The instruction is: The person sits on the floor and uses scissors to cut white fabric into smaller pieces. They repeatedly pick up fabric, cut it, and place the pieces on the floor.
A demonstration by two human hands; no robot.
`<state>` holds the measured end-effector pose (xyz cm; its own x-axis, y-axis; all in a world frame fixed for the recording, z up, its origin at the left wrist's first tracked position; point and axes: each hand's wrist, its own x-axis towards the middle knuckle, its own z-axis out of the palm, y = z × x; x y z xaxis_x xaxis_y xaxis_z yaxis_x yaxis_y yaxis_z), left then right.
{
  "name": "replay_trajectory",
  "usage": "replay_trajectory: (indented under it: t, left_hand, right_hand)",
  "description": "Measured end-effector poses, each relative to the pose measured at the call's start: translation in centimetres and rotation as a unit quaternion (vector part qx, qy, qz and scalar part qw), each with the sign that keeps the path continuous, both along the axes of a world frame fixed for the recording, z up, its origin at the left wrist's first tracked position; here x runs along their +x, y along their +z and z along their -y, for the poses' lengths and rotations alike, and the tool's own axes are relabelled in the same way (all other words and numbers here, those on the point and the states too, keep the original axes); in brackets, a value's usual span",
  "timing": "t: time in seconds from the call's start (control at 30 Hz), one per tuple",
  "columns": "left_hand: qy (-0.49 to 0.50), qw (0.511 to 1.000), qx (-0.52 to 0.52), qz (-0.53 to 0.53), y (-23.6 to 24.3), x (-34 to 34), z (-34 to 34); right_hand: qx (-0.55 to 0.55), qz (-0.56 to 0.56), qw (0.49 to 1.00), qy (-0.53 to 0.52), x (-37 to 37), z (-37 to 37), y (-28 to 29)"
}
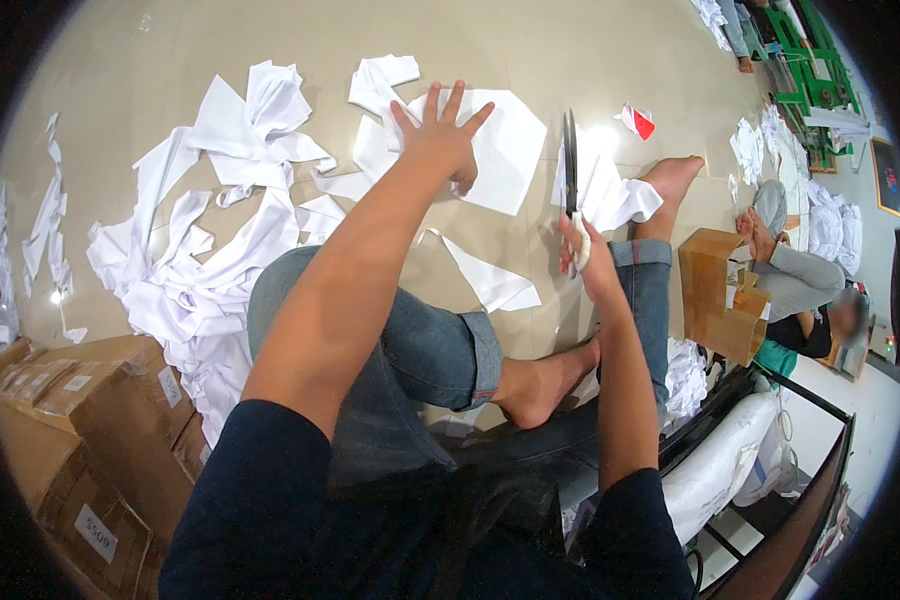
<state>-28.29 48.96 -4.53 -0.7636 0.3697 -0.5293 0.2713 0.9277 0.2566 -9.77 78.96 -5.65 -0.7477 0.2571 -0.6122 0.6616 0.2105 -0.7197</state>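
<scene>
White cloth [510,150] lies flat on the floor [530,45], the left hand [440,142] spread over it; the right hand [584,258] grips scissors [571,170] (just beside that piece). Loose scraps [495,285] suggest some cutting done; this piece probably remains.

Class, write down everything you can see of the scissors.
The scissors have long, slim, dark blades that look like metal, their tips slightly apart. The handle end, partly hidden in the grip of the right hand, shows something whitish, perhaps a wrapping. The blades point away from the person, between a flat white piece on the left and crumpled white cloth on the right. Whether they touch the floor is unclear.
</scene>
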Motion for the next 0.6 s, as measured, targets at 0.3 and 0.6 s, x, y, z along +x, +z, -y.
replay_trajectory:
  t: [0.3,0.6]
  left_hand:
    - [0.060,0.998,-0.017,-0.011,-1.7,0.6,-1.1]
    - [0.050,0.999,-0.010,-0.006,-1.5,1.5,-1.6]
  right_hand:
    - [-0.041,0.104,0.993,0.032,14.2,2.5,4.4]
    - [-0.093,0.102,0.989,0.045,13.2,7.7,4.1]
